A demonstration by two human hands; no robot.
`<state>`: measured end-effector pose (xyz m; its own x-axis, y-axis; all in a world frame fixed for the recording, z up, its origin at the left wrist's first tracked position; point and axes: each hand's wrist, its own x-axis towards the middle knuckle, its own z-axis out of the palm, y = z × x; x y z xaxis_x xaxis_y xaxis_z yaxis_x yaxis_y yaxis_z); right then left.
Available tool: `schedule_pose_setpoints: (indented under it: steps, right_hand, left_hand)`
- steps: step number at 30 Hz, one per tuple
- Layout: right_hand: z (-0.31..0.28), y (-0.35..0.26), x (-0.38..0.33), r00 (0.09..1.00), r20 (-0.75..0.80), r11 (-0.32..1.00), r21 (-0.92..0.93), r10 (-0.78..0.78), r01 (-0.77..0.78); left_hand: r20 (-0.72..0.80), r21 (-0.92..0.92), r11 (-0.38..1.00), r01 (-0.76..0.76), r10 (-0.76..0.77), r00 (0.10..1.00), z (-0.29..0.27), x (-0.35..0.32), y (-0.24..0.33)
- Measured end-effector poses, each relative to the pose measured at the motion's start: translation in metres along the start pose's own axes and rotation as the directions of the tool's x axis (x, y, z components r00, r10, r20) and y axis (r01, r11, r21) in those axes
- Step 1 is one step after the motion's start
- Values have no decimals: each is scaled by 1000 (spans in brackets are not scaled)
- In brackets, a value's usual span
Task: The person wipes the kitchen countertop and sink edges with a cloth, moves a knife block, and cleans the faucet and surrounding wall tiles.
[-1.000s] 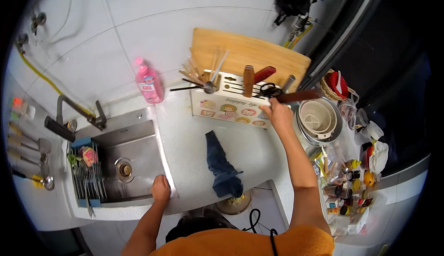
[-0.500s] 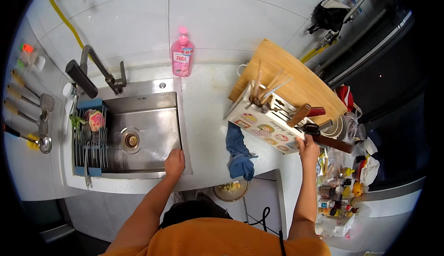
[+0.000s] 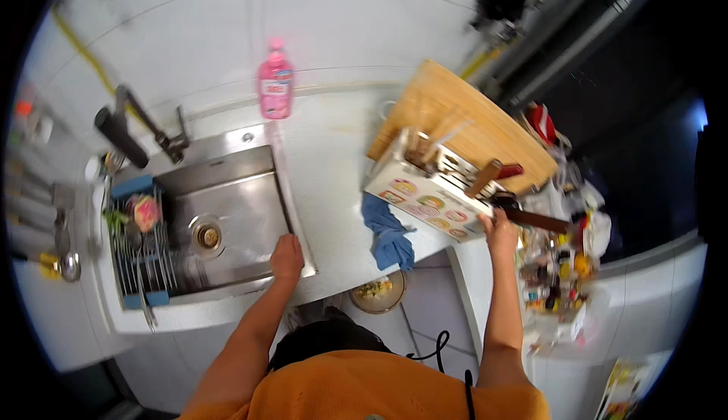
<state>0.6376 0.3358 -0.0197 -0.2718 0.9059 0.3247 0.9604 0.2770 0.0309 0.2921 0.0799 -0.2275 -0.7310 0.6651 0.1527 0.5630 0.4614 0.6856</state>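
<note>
From where I watch, the white counter fills the middle of the view, running from the tiled wall at twelve o'clock down to its front edge near six. Set into it at nine o'clock is the steel sink, with a dark faucet arching in from ten o'clock and a wire rack of odds and ends along its left side. At two o'clock a round wooden cutting board leans behind a white utensil holder with coloured round pictures on its front; wooden sticks and handles rise out of it. A pink bottle stands at twelve o'clock against the wall. A blue cloth lies crumpled on the counter edge just below the holder, at about five o'clock from the centre. Under the counter, a small bowl sits on the floor at six o'clock.

My left hand rests palm down on the sink's front right corner, fingers together and pressed flat against the rim. My right hand is at three o'clock, closed around the dark brown handle of a knife that lies at the right end of the utensil holder, its handle pointing out toward three o'clock. I cannot tell whether the blade is inside the holder.
</note>
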Motion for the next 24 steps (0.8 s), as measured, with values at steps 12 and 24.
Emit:
schedule_pose_setpoints:
  steps: [12, 24]
  right_hand:
    - [-12, -34, -14, 987, 40, 956, 247, 155, -160]
    - [-20, -43, -42, 990, -46, 958, 264, 133, -116]
  left_hand:
    - [-20, -94, 992, -81, 80, 997, 8, 23, 7]
    - [375, -732, 677, 77, 305, 875, 62, 120, 158]
